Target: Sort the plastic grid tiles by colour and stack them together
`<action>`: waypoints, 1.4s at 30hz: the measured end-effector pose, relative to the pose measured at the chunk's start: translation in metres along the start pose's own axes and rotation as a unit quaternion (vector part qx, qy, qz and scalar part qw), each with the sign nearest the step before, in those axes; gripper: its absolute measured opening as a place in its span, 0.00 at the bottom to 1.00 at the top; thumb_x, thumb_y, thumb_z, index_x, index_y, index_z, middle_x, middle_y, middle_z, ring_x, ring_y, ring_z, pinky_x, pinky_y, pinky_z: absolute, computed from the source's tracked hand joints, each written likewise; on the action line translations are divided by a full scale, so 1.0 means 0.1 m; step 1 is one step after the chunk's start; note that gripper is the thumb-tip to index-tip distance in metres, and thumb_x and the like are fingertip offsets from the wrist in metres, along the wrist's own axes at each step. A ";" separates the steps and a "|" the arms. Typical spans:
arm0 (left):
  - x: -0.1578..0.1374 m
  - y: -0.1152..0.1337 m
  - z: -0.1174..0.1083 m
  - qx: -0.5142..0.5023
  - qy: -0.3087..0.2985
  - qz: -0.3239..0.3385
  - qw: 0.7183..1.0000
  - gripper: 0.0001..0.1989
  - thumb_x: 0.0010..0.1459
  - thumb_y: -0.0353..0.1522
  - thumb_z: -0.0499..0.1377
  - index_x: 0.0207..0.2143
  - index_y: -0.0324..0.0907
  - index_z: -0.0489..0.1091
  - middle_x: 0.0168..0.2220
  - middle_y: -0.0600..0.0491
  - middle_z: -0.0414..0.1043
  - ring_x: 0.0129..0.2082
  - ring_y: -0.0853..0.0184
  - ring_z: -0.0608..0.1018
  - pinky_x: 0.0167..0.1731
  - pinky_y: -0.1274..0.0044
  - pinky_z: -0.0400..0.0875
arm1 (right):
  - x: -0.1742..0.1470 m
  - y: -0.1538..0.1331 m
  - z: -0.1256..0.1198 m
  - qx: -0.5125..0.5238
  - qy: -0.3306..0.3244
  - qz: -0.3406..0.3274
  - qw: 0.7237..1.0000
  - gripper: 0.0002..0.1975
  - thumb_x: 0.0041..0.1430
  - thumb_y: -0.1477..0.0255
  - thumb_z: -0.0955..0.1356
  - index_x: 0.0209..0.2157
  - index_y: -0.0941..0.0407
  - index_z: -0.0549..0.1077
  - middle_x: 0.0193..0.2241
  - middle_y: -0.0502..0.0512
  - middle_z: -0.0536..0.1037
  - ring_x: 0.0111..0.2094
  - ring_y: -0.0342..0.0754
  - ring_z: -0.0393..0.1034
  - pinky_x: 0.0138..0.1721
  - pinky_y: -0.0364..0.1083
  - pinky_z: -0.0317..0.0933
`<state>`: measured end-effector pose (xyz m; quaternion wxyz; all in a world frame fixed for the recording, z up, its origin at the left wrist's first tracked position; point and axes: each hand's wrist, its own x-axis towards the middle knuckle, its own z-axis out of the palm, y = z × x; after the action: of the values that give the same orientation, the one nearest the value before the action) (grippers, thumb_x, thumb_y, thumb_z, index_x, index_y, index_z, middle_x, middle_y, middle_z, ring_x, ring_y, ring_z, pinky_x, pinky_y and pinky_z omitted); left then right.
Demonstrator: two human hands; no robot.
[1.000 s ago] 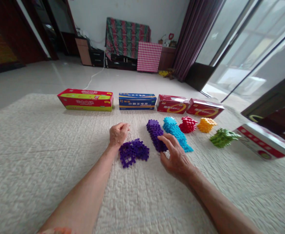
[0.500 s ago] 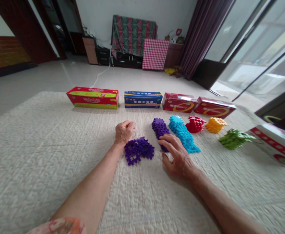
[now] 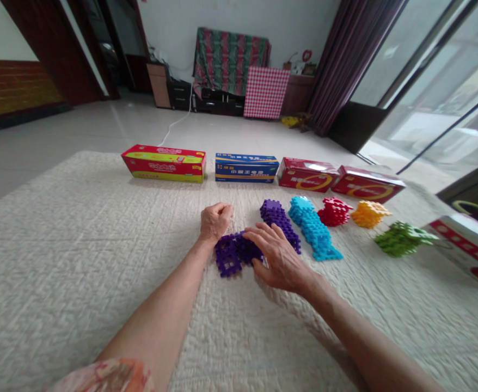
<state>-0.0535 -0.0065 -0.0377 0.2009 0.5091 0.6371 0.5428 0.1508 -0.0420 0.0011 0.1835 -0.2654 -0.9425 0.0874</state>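
Observation:
My left hand [image 3: 216, 220] rests on the quilted cover as a closed fist, with nothing showing in it. Just in front of its wrist lie a few loose purple interlocking plastic squares [image 3: 228, 260], flat and overlapping, with cut-out windows and notched edges. Over the right part of these pieces is my right hand [image 3: 277, 256], fingers stretched out and thumb apart, hiding some of them; whether it touches them I cannot tell. Behind its fingers a row of stacked purple squares [image 3: 279, 218] leans over, partly covered. Beside that runs a similar light-blue row [image 3: 312, 226].
Red squares [image 3: 335, 211], yellow squares [image 3: 369, 213] and green squares [image 3: 402, 238] sit in heaps to the right. A red-yellow box [image 3: 165, 166], a blue box [image 3: 246, 169] and two dark-red boxes [image 3: 308, 177] line the far edge. A white-red box [image 3: 467, 245] stands at the right.
My right hand has moved left from the leaning purple row to above the loose purple squares. The left fist stays put by the pieces. The whole view has shifted slightly.

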 end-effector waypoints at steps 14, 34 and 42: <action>0.00 0.00 0.00 0.010 -0.008 -0.007 1.000 0.14 0.52 0.38 0.54 0.21 0.41 0.72 0.20 0.55 0.72 0.23 0.68 0.73 0.26 0.79 0.64 | -0.16 0.11 -0.15 0.003 0.137 -0.001 0.991 0.14 0.61 0.78 0.62 0.46 0.53 0.71 0.48 0.59 0.73 0.50 0.54 0.68 0.53 0.58 0.59; 0.01 -0.02 0.01 0.010 -0.010 -0.009 1.000 0.15 0.53 0.40 0.54 0.22 0.41 0.73 0.21 0.54 0.73 0.24 0.67 0.74 0.26 0.79 0.65 | -0.30 -0.17 -0.27 0.108 -0.003 -0.012 0.994 0.17 0.59 0.78 0.63 0.50 0.55 0.68 0.47 0.60 0.75 0.47 0.51 0.71 0.47 0.52 0.68; 0.02 -0.03 0.01 0.004 -0.006 -0.012 1.000 0.14 0.52 0.40 0.55 0.23 0.41 0.74 0.22 0.54 0.74 0.25 0.67 0.75 0.26 0.79 0.66 | -0.46 -0.24 -0.21 0.088 -0.066 0.022 0.994 0.14 0.67 0.75 0.55 0.33 0.57 0.70 0.27 0.53 0.73 0.28 0.45 0.68 0.32 0.46 0.64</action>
<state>-0.0544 -0.0036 -0.0398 0.2092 0.5057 0.6441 0.5344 0.1842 -0.0855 0.0127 0.1422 -0.2621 -0.9351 0.1914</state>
